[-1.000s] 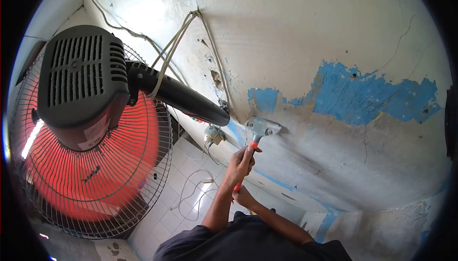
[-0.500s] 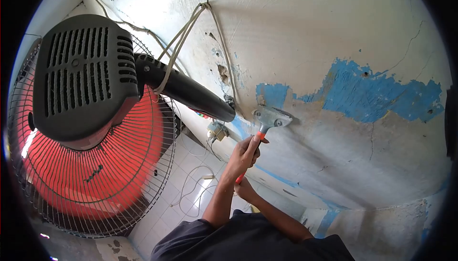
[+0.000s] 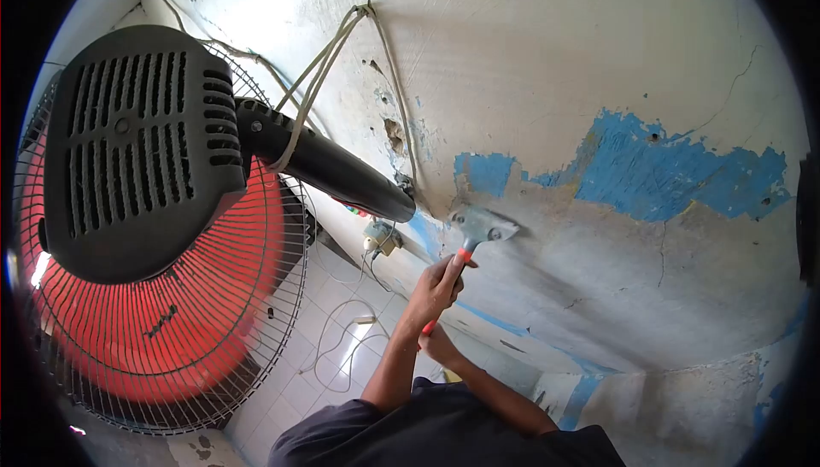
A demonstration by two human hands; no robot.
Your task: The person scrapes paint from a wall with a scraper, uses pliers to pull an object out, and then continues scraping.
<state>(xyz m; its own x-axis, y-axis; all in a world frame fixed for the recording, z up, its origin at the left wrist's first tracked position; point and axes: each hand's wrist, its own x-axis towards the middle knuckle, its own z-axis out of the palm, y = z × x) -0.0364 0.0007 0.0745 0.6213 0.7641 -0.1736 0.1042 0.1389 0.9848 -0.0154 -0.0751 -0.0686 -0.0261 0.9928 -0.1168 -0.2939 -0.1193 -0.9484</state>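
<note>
A scraper (image 3: 485,226) with a wide metal head and a red-and-dark handle lies against the wall, just below a small blue paint patch (image 3: 485,174). My left hand (image 3: 437,286) is closed around the handle near the head, thumb along it. Lower down, my right hand (image 3: 440,347) is closed at the handle's end, its fingers partly hidden. The head looks slightly blurred. Around it the wall (image 3: 581,262) is whitish-grey, with a larger ragged patch of blue paint (image 3: 675,168) to the right.
A large fan with a black motor housing (image 3: 128,151) and red blades fills the left side. Its black arm (image 3: 342,168) reaches to the wall, with a cable (image 3: 389,82) looped over it. Below are a socket box (image 3: 382,236), a tiled floor (image 3: 286,381) and a loose cord (image 3: 320,343).
The scraper head and both hands have shifted slightly downward in view, away from the small blue patch. The fan appears a little further left as the view moved.
</note>
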